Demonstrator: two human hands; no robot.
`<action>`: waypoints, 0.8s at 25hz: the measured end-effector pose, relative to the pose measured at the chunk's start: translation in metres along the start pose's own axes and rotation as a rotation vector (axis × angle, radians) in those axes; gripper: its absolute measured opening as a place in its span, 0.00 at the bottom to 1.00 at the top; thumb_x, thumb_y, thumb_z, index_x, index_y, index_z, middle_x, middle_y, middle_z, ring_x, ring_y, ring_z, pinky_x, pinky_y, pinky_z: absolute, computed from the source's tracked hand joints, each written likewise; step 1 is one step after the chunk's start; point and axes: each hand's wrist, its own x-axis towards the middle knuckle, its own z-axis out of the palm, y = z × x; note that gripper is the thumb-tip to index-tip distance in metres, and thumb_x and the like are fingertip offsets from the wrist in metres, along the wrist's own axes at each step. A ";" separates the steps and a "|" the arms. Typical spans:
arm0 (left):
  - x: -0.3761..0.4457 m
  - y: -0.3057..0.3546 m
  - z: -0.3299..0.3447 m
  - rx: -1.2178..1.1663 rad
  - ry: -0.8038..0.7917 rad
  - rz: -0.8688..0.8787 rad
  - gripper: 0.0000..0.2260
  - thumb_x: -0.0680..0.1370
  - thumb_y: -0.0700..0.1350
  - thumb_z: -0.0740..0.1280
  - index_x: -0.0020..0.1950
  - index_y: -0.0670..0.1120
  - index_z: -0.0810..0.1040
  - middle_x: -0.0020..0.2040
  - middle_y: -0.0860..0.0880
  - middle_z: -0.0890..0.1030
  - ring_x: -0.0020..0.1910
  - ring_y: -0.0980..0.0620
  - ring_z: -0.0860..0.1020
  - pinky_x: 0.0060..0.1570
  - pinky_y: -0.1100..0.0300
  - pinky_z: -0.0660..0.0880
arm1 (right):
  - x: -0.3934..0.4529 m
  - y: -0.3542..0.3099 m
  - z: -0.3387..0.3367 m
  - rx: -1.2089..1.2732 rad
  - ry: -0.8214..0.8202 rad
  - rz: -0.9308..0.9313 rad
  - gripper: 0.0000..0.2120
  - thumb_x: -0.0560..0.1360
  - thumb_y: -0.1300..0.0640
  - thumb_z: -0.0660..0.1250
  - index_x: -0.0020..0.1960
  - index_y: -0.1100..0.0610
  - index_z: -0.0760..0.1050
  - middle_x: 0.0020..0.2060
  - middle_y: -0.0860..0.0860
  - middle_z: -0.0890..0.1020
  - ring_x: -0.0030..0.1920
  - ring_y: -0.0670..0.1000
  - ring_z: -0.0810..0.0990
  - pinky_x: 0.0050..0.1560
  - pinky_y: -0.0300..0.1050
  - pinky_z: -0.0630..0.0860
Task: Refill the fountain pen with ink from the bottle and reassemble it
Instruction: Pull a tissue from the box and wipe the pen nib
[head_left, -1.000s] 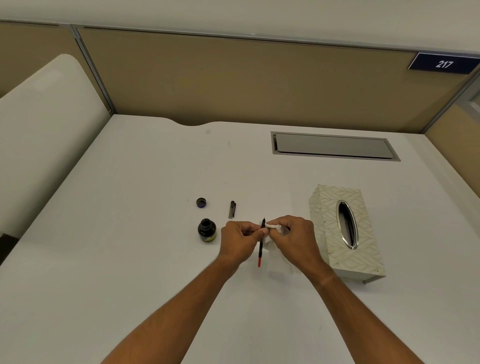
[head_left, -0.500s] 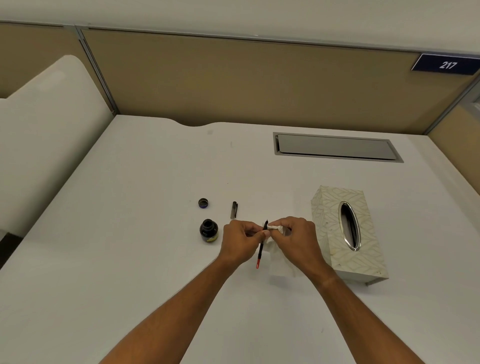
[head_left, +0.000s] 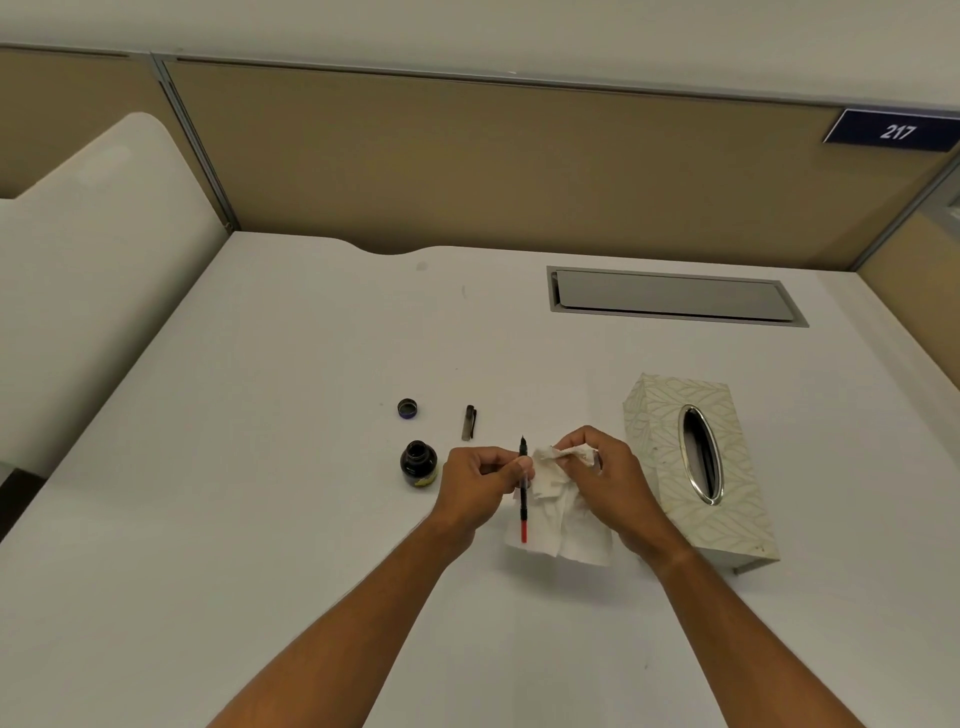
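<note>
1. Left hand (head_left: 480, 486) pinches the fountain pen section (head_left: 523, 493) about mid-length, fingers closed on it. Long axis runs away from the person: nib end up/far, red converter end (head_left: 523, 532) near, hanging below the grip.
2. Right hand (head_left: 605, 475) is closed on a crumpled tissue (head_left: 558, 512); the bunched top sits just right of the pen's upper half, close to it. Can't tell if the tissue touches the pen. The rest of the sheet drapes down behind and to the right of the converter end.
3. Key relation: the nib tip (head_left: 522, 441) sticks out above the left grip, and the tissue wad is level with it, just to the right. My read: wiping the nib after filling; a short leftward move of the right hand would reach it.
4. Pen cap/barrel piece (head_left: 469, 422) lies on the desk (head_left: 260, 467) beyond and slightly left of the left grip, long axis roughly parallel to the pen. Left hand is nearer but occupied.
5. Open ink bottle (head_left: 418, 463) stands just left of the left hand; its cap (head_left: 407, 408) lies farther back.
6. Tissue box (head_left: 701, 467) sits right of the right hand.
</note>
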 end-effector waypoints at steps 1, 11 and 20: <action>0.000 0.000 0.000 -0.003 -0.003 0.001 0.04 0.74 0.40 0.71 0.41 0.40 0.85 0.37 0.46 0.85 0.37 0.55 0.82 0.41 0.64 0.79 | 0.000 0.002 0.001 -0.006 0.006 0.000 0.09 0.76 0.65 0.66 0.43 0.54 0.82 0.41 0.47 0.84 0.42 0.45 0.81 0.42 0.38 0.75; -0.002 0.001 0.001 0.061 0.010 0.037 0.03 0.72 0.41 0.74 0.42 0.42 0.85 0.36 0.46 0.85 0.36 0.54 0.83 0.41 0.65 0.78 | -0.002 -0.007 0.002 -0.215 0.117 -0.119 0.10 0.71 0.62 0.73 0.50 0.52 0.79 0.42 0.43 0.84 0.43 0.41 0.83 0.38 0.28 0.75; -0.005 0.003 0.004 0.204 0.122 0.148 0.03 0.69 0.45 0.77 0.40 0.48 0.86 0.35 0.51 0.85 0.36 0.56 0.84 0.43 0.59 0.82 | -0.009 -0.010 0.017 -0.242 0.187 -0.227 0.08 0.69 0.60 0.75 0.48 0.57 0.85 0.40 0.48 0.85 0.41 0.43 0.82 0.41 0.32 0.77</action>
